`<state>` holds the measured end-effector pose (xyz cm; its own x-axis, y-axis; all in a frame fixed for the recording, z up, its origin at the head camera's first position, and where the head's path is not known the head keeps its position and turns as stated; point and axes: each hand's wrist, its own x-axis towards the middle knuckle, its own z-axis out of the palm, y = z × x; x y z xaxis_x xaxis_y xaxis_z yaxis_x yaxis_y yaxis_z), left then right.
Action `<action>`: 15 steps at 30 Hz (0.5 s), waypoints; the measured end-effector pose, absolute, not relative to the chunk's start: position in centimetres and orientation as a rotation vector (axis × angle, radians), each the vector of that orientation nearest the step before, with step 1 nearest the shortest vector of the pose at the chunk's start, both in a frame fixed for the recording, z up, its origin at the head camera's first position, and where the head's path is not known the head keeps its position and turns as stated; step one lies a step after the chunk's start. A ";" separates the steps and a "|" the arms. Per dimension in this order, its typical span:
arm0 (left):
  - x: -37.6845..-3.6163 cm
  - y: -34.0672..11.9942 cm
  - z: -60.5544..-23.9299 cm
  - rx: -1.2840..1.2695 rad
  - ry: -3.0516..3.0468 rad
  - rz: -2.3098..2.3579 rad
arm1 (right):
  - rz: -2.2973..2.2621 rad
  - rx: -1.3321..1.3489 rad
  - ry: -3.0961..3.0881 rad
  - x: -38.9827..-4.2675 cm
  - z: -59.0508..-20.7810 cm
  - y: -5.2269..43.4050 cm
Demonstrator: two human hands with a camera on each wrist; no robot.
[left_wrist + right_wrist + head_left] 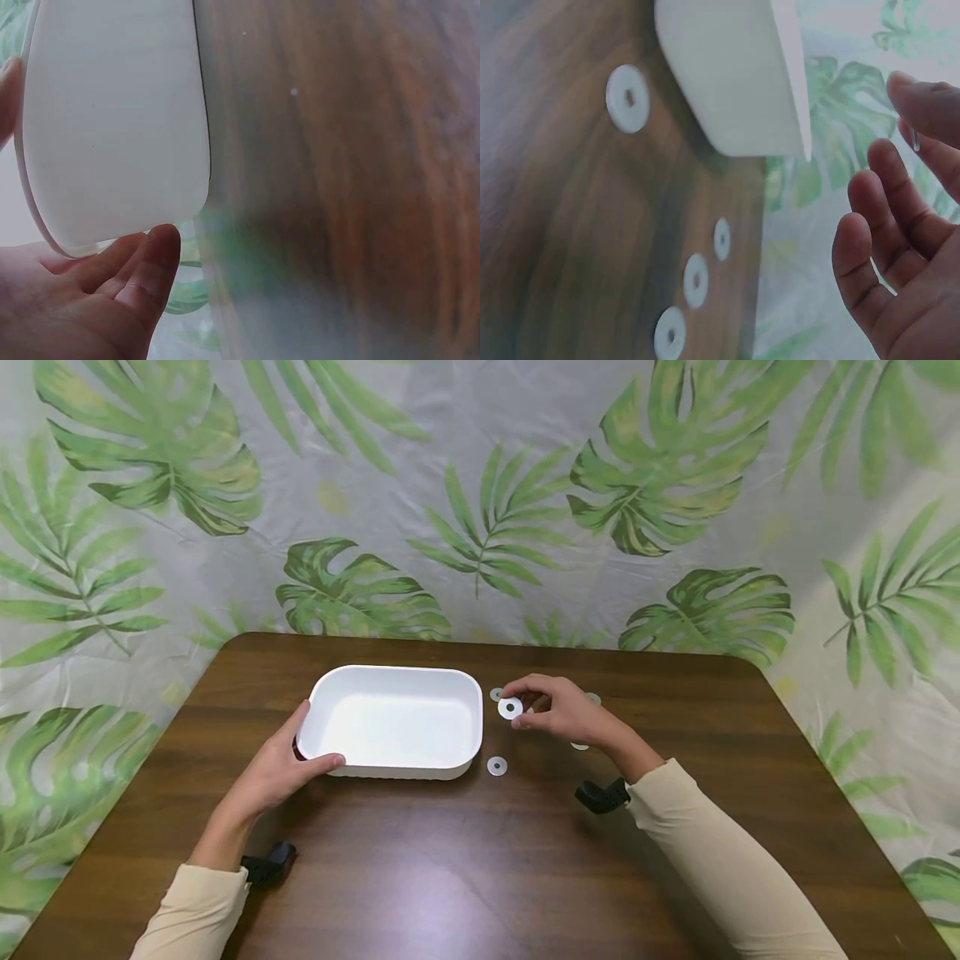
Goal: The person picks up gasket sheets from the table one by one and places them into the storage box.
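Observation:
A white rectangular tub (393, 727) with rounded corners has nothing inside it. My left hand (273, 768) holds its left end, the thumb along the near side and the fingers round the end wall (112, 150). To the right of the tub, my right hand (558, 710) pinches a flat round washer (511, 708) between thumb and fingers, raised above the table. In the right wrist view that washer (916, 139) shows edge-on, and the other fingers are spread apart from it. One loose washer (497, 766) lies near the tub's right front corner.
Several more washers lie on the brown wooden table (450, 860), among them one behind the right hand (496, 694) and one under its wrist (580, 746). A leaf-patterned curtain (487, 510) hangs behind the table. Each wrist wears a black band (602, 795).

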<state>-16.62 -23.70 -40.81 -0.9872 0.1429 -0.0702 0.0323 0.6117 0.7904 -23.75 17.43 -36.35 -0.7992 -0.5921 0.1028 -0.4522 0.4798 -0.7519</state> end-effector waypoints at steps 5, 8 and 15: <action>-16.5 -23.8 -40.8 0.129 2.700 1.309 | -1.194 -0.900 2.549 -24.7 -35.7 15.8; -16.5 -23.8 -40.8 0.130 2.705 1.304 | -1.190 -0.878 2.540 -25.3 -35.2 14.8; -16.6 -23.6 -40.6 0.137 2.703 1.286 | -1.189 -0.800 2.482 -27.1 -34.2 12.7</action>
